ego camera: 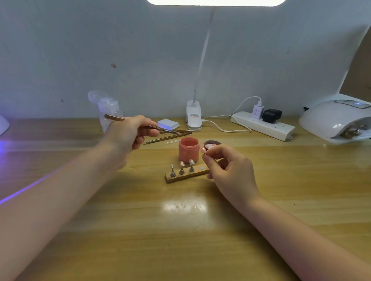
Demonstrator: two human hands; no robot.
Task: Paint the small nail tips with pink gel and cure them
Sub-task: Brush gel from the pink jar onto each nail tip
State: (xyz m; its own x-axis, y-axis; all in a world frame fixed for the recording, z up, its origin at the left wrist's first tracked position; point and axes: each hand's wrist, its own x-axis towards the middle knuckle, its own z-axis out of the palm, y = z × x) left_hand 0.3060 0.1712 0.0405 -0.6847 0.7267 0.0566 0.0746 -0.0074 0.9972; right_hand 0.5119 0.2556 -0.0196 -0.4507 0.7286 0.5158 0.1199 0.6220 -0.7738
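The left hand (130, 133) grips a brush (140, 124) above the table (281, 180); the right hand (228, 168) pinches a nail tip (203, 150) beside the open pink gel jar (189, 148). The lamp clip (193, 116) label is unreadable.

The lamp head (215, 2) is cut off by the top edge; only its lit underside shows. A white rounded object (3, 124) at the far left is mostly out of frame. The curing lamp (337, 118) is clipped by the right edge, and what sits in its opening is too blurred to identify. The right hand (230, 170) covers the right end of the wooden holder (180, 176). The item pinched in its fingers (208, 160) is too small to identify (pale pink, nothing more). The brush (140, 124) tip is blurred. The clear bottle (109, 112) is partly hidden behind the left hand (128, 134). Print on the lamp clip (193, 116) is illegible.
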